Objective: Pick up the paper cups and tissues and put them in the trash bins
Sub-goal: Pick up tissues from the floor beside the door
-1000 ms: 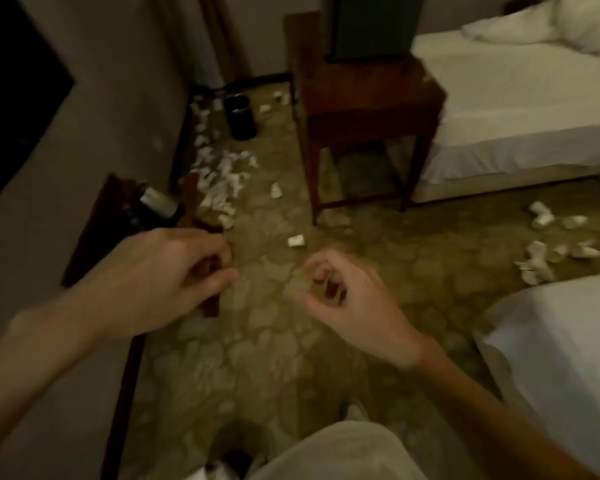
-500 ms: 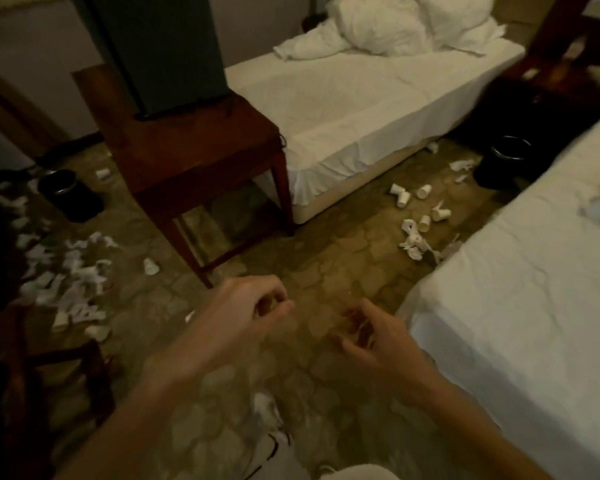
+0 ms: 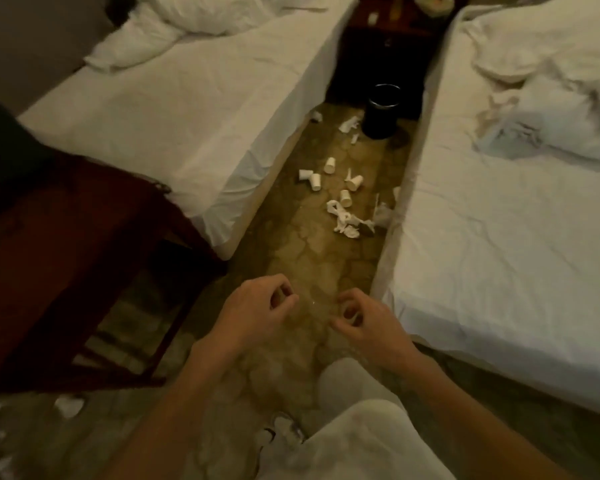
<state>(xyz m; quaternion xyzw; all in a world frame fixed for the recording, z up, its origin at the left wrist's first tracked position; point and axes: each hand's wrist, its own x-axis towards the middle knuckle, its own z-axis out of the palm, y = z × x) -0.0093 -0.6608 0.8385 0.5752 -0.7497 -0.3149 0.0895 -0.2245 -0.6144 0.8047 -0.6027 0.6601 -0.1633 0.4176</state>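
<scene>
Person pausing over littered floor (image 3: pixel 321 265)
Left hand (image 3: pixel 257 311), right hand (image 3: pixel 369 322) are hanging loosely curled, empty; paper cups (image 3: pixel 329 165) are lying between the beds (image 3: pixel 187 116).

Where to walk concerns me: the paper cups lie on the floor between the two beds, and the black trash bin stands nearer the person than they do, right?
No. The head view shows the black trash bin beyond the paper cups, farther away, not nearer; the cups do lie on the floor between the left bed and right bed.
</scene>
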